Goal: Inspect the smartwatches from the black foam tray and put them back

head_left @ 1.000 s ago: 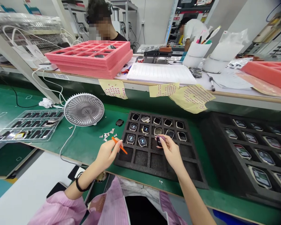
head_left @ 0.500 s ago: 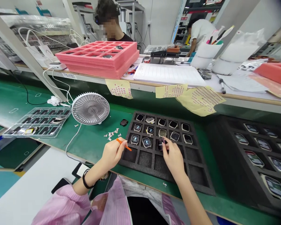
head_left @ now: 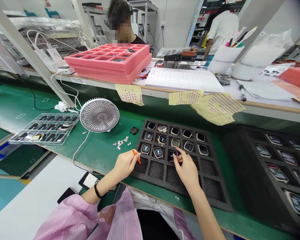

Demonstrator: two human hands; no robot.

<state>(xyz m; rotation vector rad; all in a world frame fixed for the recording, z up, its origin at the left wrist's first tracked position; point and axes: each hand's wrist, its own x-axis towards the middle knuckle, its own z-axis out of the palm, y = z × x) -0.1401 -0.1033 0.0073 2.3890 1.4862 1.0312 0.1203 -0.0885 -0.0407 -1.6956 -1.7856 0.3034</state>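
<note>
A black foam tray [head_left: 156, 170] lies on the green bench, with rows of square watch faces in its back compartments. My left hand [head_left: 127, 162] pinches a thin orange tool [head_left: 137, 156] over the tray's left edge. Fingers of my right hand [head_left: 186, 165] are closed on a dark watch face [head_left: 173, 155] with a purplish edge, in the third row. Beside it in that row is a lit watch face [head_left: 158, 152]. Small pale pieces [head_left: 119, 143] and a dark round-cornered part [head_left: 134, 130] lie left of the tray.
A white fan [head_left: 100, 115] and a clear plastic tray [head_left: 47, 128] stand to the left. On the right is a taller black foam block [head_left: 250, 166] holding more watches. The shelf [head_left: 160, 91] carries pink foam trays [head_left: 107, 65] and papers. Two people are beyond it.
The view has shifted slightly, so the bench items appear further right. The orange tool is more upright in my left hand. The person in white at the back stands more upright.
</note>
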